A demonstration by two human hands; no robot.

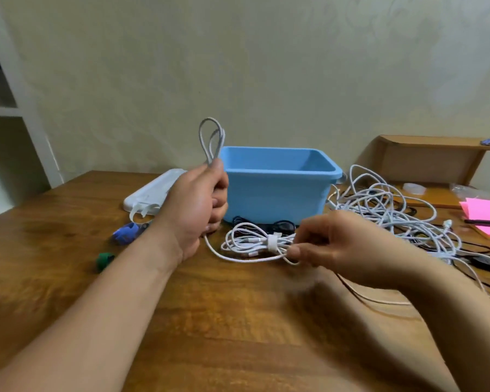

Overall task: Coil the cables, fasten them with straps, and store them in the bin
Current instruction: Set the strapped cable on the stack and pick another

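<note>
Coiling step in hand: left hand (pixel 195 202) grips upright white cable (pixel 211 155) loops just left of the blue bin (pixel 277 190), right hand (pixel 337 244) pinches its trailing run; next move likely feeds another loop.

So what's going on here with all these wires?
A person is coiling a white cable. The left hand holds the finished loops upright beside the blue bin, while the right hand pinches the loose run low over the table. One strapped bundle lies in front of the bin, not yet stored. A tangled pile of cables waits on the right.
</note>
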